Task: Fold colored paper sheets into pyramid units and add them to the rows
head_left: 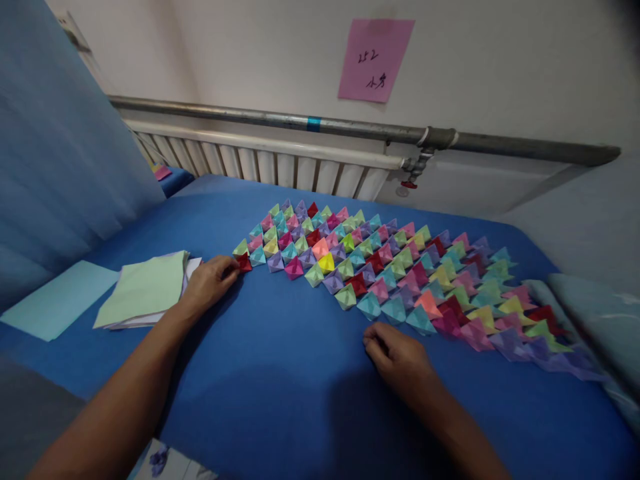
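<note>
Rows of small folded paper pieces in many colours spread over the blue table (280, 333), from its middle to the right. At the left end of the front row, my left hand (213, 283) pinches a dark red folded paper (245, 262) that rests beside a light green one (241, 247). My right hand (397, 357) lies on the table just in front of the teal pieces (393, 310), its fingers curled closed. Whether anything is inside those fingers is hidden.
A stack of pale green and white sheets (145, 290) lies at the left, beside a light blue sheet (63, 297). Behind the table are a radiator (265, 163) and a metal pipe (240, 117). A blue curtain (65, 133) hangs at the left.
</note>
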Tool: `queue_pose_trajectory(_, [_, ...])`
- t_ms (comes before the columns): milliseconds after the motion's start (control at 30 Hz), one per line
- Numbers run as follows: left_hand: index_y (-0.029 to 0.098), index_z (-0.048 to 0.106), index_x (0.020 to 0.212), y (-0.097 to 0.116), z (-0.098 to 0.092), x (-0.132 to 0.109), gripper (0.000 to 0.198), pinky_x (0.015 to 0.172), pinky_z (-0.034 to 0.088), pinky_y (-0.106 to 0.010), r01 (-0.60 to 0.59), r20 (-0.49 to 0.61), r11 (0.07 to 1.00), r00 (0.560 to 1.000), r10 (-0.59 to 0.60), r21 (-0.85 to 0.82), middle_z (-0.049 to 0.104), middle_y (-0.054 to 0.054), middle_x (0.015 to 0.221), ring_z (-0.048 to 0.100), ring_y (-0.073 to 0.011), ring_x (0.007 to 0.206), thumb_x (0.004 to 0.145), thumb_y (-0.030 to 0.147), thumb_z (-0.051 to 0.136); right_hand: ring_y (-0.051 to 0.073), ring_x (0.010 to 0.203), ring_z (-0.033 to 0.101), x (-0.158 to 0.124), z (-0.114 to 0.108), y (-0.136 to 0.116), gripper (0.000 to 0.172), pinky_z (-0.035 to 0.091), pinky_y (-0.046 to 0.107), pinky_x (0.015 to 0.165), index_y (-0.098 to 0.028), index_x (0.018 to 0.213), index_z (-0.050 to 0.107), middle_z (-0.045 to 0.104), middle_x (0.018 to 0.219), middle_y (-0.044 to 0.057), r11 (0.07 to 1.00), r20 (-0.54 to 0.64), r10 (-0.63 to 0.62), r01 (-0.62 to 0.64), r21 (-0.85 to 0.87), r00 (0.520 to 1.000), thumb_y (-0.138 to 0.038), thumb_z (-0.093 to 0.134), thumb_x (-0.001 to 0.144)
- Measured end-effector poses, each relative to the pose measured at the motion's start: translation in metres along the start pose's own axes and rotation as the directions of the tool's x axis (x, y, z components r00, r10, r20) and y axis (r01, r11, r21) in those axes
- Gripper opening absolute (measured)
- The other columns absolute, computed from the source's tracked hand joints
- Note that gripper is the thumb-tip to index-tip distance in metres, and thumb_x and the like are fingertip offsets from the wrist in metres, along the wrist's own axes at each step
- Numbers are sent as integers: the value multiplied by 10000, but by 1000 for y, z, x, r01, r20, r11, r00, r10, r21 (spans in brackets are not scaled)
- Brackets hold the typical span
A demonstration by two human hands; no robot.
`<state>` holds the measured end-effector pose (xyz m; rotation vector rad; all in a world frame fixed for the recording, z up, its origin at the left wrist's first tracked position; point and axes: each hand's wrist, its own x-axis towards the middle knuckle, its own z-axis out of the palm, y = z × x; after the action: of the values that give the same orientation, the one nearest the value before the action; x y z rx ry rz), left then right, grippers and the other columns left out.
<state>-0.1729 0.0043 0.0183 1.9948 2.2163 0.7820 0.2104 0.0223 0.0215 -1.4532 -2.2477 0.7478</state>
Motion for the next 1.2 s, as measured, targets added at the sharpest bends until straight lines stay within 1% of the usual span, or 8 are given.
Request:
queue_pose_trajectory(333, [212,679,991,0,2,-1,236,760,507,-318,41,-70,999,997,-40,22,717,-49,923,647,-195,785,826,306,539,160,573,559,-1,0,-1,176,387,262,566,-220,707,547,615,639,21,998,-1,-37,37,-43,999,-288,428,819])
queue_pose_trajectory(467, [188,671,999,8,-7,-10,277,729,505,-313,69,-196,996,979,-56,57,682,-63,908,630,-190,751,839,339,503,162,592,573,-1,0,-2,187,396,265,576,-220,706,544,630,666,29,998,2,-38,38,-56,999,-290,424,831])
queue_pose_trajectory(567, [199,653,948,20,-12,-26,248,729,506,-319,93,-288,993,955,-69,69,666,-50,852,623,-188,733,876,322,450,166,593,581,-1,1,0,191,402,270,574,-222,706,544,633,665,31,997,5,-49,49,-60,999,-298,420,829])
queue_pose_trajectory(733, [231,621,931,47,-9,-68,152,694,533,-320,9,-233,1000,972,-14,-25,689,-37,859,655,-195,739,904,260,474,182,580,607,2,4,7,185,418,287,565,-237,693,547,647,653,28,997,7,-63,63,-50,998,-336,436,803])
queue_pose_trajectory(833, [243,619,974,51,-10,-91,151,727,555,-331,49,-285,999,958,-44,8,701,-37,905,678,-203,788,932,244,474,195,566,616,4,4,9,182,421,296,547,-248,697,562,651,646,25,998,10,-50,50,-38,999,-367,455,784])
queue_pose_trajectory(1000, [200,637,1024,15,-34,-113,207,946,473,-507,212,-493,967,862,-119,139,693,-133,1063,631,-327,1066,905,314,512,193,558,604,2,2,3,180,403,292,535,-248,694,563,646,630,22,997,2,-64,64,-34,998,-350,455,795])
queue_pose_trajectory(1100, [205,642,1096,-17,-44,-118,280,948,448,-514,280,-404,917,902,-150,285,675,-154,1208,605,-351,1142,872,338,536,184,576,602,0,1,-1,179,404,285,556,-238,698,558,642,642,19,997,-16,-68,67,-41,998,-319,444,809])
queue_pose_trajectory(1200, [204,670,1058,-39,-45,-120,280,905,443,-496,252,-310,896,941,-138,365,712,-147,1173,634,-341,1098,891,312,473,181,611,602,-3,3,-3,180,401,279,578,-228,705,555,645,673,25,996,-46,-70,67,-61,996,-287,431,821])
